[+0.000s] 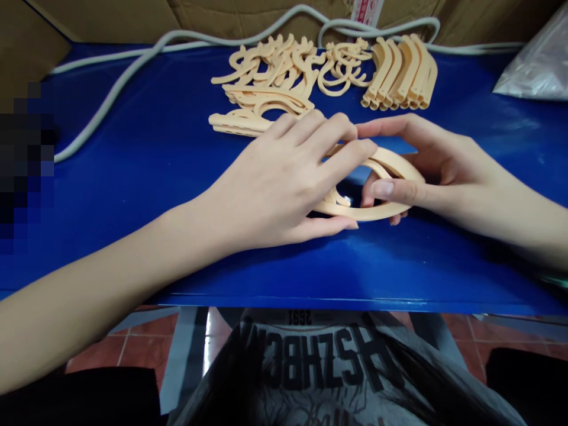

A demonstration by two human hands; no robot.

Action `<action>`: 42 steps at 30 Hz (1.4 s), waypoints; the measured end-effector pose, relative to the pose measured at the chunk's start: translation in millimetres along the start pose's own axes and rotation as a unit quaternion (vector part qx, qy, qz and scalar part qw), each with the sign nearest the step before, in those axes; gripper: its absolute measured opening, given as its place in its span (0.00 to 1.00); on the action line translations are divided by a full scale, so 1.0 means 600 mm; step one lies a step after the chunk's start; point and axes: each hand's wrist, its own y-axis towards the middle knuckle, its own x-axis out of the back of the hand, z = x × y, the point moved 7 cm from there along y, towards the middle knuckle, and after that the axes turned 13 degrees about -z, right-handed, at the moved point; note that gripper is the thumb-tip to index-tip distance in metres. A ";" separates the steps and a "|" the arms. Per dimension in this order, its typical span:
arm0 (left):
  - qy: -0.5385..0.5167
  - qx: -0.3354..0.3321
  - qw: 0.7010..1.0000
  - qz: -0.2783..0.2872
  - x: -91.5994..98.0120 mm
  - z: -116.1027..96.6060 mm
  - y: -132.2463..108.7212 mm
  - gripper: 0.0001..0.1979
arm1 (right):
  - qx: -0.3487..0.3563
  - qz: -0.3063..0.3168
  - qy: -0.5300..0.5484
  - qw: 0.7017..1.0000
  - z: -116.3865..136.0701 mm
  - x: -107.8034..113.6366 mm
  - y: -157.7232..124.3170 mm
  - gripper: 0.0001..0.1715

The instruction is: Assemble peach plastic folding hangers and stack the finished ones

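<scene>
Between my hands is a beige plastic folding clothes hanger [393, 209], folded into a pointed oval with curved arms and an open middle. My left hand [293, 171] lies over its left end with the fingers bent around it, hiding that part. My right hand [435, 160] grips the right end, thumb on the near arm and the other fingers behind. Just beyond my left fingers rest a few assembled-looking hanger pieces [235, 122]. Farther back is a heap of loose hanger parts [270, 65], beside several hooks [335, 86] and a row of curved hanger arms [402, 71].
Everything lies on a blue tabletop [133, 177]. A grey-white cable [133, 68] loops along the back and left. Cardboard [248, 18] stands behind it. At the right back is a clear plastic bag [539, 68]. The table's front edge is close to my body.
</scene>
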 end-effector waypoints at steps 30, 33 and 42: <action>-0.069 0.039 0.997 0.024 -0.008 0.017 0.000 0.30 | 0.087 -0.054 -0.226 0.969 0.004 0.023 -0.004 0.39; -0.050 0.017 0.998 0.024 -0.006 0.013 0.002 0.31 | 0.087 -0.051 -0.238 0.966 0.006 0.022 -0.004 0.38; -0.044 0.020 0.997 0.055 -0.007 0.008 0.004 0.31 | 0.107 -0.044 -0.251 0.961 0.011 0.018 -0.003 0.35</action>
